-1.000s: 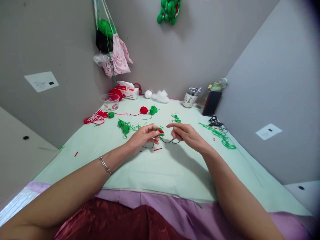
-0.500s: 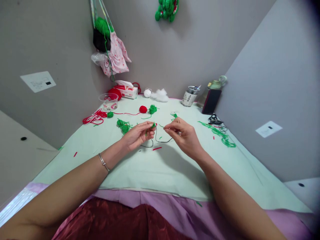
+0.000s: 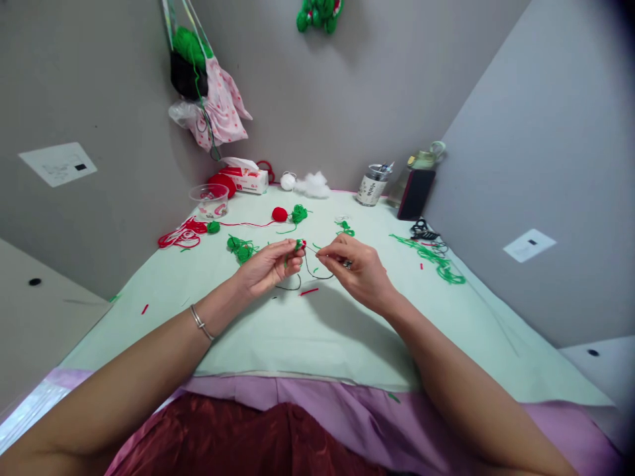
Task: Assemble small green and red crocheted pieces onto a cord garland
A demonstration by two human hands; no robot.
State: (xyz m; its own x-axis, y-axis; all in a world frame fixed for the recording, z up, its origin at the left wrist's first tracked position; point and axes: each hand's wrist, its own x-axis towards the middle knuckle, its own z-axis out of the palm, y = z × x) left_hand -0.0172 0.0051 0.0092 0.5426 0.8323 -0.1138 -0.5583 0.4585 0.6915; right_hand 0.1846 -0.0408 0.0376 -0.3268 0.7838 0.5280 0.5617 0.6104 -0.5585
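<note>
Between the thumb and fingers of my left hand (image 3: 270, 266) is a small green, red and white crochet piece (image 3: 300, 244). My right hand (image 3: 354, 268) is closed in a pinch on a thin needle (image 3: 312, 248), whose tip reaches toward the piece; whether it touches cannot be made out. A dark thread (image 3: 317, 276) hangs in a loop between the piece and my right hand. Another stretch of it curves below my left hand. On the cloth beneath lies a short red yarn scrap (image 3: 309, 291).
Behind my left hand lie green crochet pieces (image 3: 241, 248). Farther back are a red ball (image 3: 279, 214), green yarn (image 3: 299, 213), white stuffing (image 3: 313, 186), a plastic tub (image 3: 209, 201) and a tissue box (image 3: 251, 181). At right are a pen can (image 3: 372, 188), phone (image 3: 417, 195) and green strands (image 3: 436, 259).
My right hand has come nearer to my left, bringing the needle tip up to the crochet piece. The whole view has shifted slightly.
</note>
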